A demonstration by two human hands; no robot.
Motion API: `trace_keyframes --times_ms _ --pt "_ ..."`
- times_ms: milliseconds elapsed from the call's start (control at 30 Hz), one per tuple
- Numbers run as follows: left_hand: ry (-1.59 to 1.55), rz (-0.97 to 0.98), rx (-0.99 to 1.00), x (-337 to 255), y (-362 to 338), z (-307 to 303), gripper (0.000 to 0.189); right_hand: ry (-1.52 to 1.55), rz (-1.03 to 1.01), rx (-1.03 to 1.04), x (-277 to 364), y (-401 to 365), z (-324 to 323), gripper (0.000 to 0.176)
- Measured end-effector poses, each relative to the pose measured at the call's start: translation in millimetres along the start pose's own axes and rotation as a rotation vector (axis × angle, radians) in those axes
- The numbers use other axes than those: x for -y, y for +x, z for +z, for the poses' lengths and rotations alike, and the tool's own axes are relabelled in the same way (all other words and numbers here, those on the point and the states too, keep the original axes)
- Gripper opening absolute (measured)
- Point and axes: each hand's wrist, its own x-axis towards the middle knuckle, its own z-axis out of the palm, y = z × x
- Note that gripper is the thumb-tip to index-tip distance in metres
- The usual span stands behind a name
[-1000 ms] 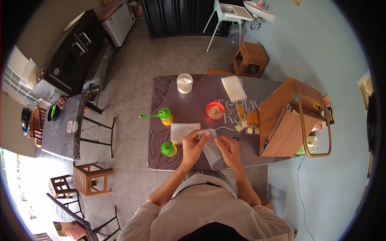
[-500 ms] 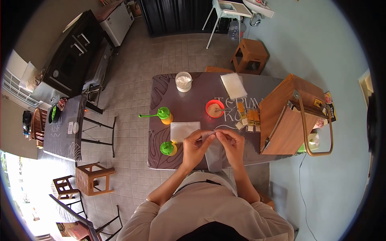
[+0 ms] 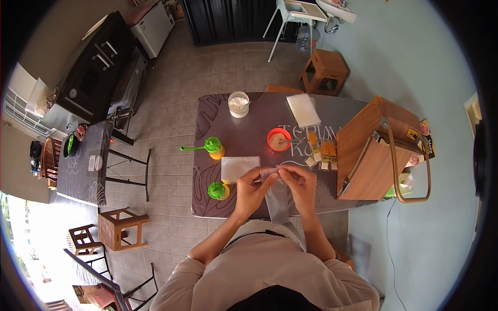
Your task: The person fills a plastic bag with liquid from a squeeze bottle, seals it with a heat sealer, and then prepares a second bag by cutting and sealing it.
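Between my two hands hangs a clear plastic bag, its top edge pinched and its lower part dangling over the table's front edge. My left hand is closed on the upper left of the bag with thumb and fingers. My right hand pinches the same edge, its fingertips close to the left ones. Just beyond my left hand lies a stack of whitish plastic sheets or bags. A red bowl with tan powder and a spoon stands ahead of my hands.
Two green-topped bottles with yellow contents stand on the left. A jar of white powder and another whitish stack are at the back. Small yellow-filled containers sit by a large wooden box at the right.
The hands keep their pinch on the plastic bag with barely any movement. The bag's hanging part has swung slightly, and the whole view has shifted a little.
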Motion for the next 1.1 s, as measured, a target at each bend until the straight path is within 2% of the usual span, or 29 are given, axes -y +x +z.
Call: trace_keyframes --times_ms 1067,1100 --pt "0.083 0.022 0.035 4 -2 -1 0.018 -0.063 -0.048 -0.067 -11 -3 -3 0.013" --pt "0.005 -0.052 0.028 8 -2 -4 0.021 -0.063 -0.063 -0.082 -11 -3 -3 0.013"
